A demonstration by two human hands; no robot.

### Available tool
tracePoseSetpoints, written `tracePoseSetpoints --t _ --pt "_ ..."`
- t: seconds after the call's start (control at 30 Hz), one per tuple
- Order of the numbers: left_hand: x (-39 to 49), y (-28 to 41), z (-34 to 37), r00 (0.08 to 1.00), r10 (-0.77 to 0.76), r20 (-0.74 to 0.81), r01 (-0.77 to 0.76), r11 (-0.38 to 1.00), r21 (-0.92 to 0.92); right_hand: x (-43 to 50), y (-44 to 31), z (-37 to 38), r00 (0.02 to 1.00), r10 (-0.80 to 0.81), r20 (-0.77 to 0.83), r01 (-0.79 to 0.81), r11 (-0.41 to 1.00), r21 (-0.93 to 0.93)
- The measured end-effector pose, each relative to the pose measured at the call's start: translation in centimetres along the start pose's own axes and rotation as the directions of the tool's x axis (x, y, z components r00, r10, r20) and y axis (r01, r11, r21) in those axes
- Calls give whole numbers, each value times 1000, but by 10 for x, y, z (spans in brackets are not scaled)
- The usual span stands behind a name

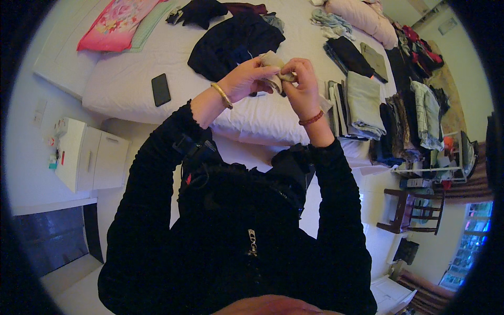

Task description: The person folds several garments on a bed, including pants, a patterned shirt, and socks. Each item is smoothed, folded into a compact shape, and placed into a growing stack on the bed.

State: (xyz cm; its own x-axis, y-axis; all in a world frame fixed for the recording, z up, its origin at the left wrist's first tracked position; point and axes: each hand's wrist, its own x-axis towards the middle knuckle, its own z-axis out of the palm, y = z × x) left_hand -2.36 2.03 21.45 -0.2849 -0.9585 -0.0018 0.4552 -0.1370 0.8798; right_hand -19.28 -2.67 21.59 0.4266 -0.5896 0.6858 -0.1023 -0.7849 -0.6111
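Observation:
Both of my hands hold a small beige cloth item (272,60) above the near edge of a bed with a pale sheet (130,86). My left hand (248,78), with a gold bangle at the wrist, grips its left side. The fingers of my right hand (302,84), which wears a reddish bracelet, pinch a bunched part at its right. Behind the hands, a crumpled dark garment (232,43) lies on the bed. A black phone (161,90) rests on the sheet to the left. What the beige item is exactly, I cannot tell.
Folded clothes (364,104) stand in stacks on the bed's right side, with folded dark trousers (350,55) behind. Pink floral fabric (114,25) lies at the far left. A white bedside cabinet (92,155) stands left, a wooden chair (405,212) right.

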Motion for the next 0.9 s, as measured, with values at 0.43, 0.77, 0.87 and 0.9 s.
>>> tracePoseSetpoints --t 0.43,0.77,0.87,0.9 --pt "3 -4 -19 998 37 -43 -40 995 -93 -6 9 4 841 481 250 -527 621 580" --pt "4 -14 -7 949 252 -189 -240 967 83 -13 6 20 838 537 95 -469 620 629" --pt "5 -16 -9 943 279 -182 -254 956 150 -14 3 23 878 474 72 -452 768 453" --pt "5 -17 -11 942 283 -181 -254 952 168 -14 3 24 868 494 56 -462 758 460"
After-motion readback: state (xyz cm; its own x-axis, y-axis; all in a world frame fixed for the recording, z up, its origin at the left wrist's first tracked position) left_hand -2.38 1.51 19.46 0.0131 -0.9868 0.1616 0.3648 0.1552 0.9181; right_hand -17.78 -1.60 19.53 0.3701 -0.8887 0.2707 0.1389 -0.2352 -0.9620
